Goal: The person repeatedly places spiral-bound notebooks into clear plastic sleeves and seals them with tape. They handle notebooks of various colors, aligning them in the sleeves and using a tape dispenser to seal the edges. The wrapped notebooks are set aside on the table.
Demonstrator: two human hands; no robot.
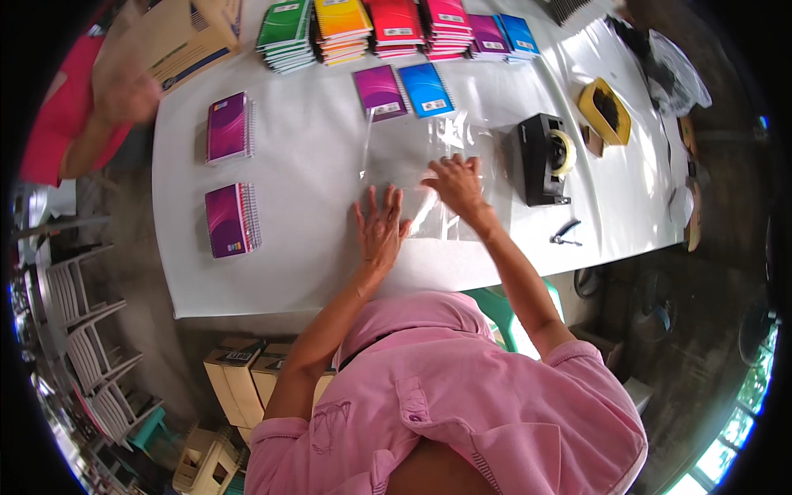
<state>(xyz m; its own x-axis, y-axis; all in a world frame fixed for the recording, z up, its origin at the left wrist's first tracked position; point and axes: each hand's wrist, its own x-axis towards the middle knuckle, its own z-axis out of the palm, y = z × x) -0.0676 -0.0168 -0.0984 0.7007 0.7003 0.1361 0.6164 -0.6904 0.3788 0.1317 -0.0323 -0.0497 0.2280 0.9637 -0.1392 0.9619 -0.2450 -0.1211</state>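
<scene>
A sheet or bag of clear plastic film [437, 216] lies on the white table before me. My left hand [380, 227] rests at its left edge, fingers spread and flat. On the film's middle is my right hand [458, 186], its fingers apart and slightly bent, holding nothing that I can see. Just beyond the film lie a purple spiral notebook [380, 91] and a blue spiral notebook [426, 89], side by side. Two stacks of purple notebooks, one farther [228, 128] and one nearer [228, 221], sit to the left.
Colored notebook stacks, including a green one [285, 29], line the far edge. To the right stand a black tape dispenser [540, 161], small pliers-like cutters [566, 233] and a yellow container [615, 124]. A co-worker's blurred hand [132, 91] is near a cardboard box [186, 41].
</scene>
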